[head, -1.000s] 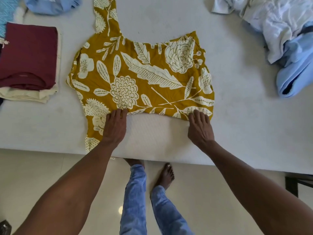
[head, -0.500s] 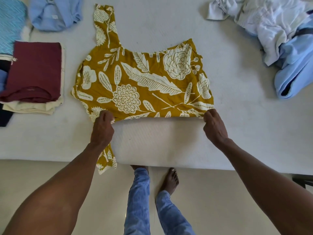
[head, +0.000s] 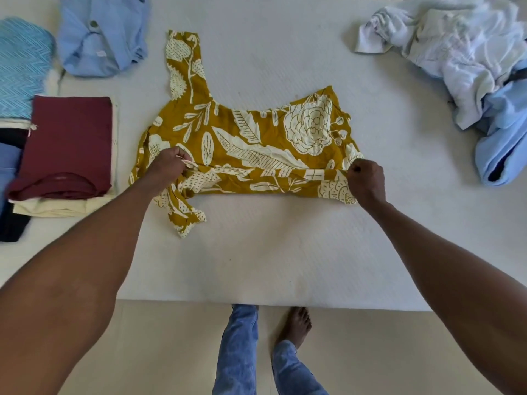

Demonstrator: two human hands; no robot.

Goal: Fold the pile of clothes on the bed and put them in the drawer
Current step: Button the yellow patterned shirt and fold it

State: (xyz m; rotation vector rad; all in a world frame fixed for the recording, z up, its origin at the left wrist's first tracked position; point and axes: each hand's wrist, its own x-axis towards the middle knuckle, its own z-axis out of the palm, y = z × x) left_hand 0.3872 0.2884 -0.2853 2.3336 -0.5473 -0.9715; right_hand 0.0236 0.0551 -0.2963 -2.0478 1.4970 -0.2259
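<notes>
A mustard-yellow garment with a cream floral print [head: 256, 143] lies flat in the middle of the white bed [head: 256, 252]. Its near hem is turned up over the body, forming a folded band. My left hand [head: 168, 163] pinches the left end of that turned-up edge. My right hand [head: 363, 178] pinches its right end. One strap reaches away toward the far side, and a loose flap [head: 185, 218] hangs out below my left wrist. An unfolded heap of white and light blue clothes [head: 470, 67] sits at the far right.
A folded stack with a maroon garment [head: 68, 146] on top stands at the left, over cream and dark pieces. A light blue shirt [head: 99, 35] and a turquoise patterned cloth [head: 20, 64] lie at the far left. My legs and the beige floor show below the bed's near edge.
Both hands gripped the garment's near hem and carried it away from me, folding it up over the body. The view has shifted so that more of the bed's far side shows.
</notes>
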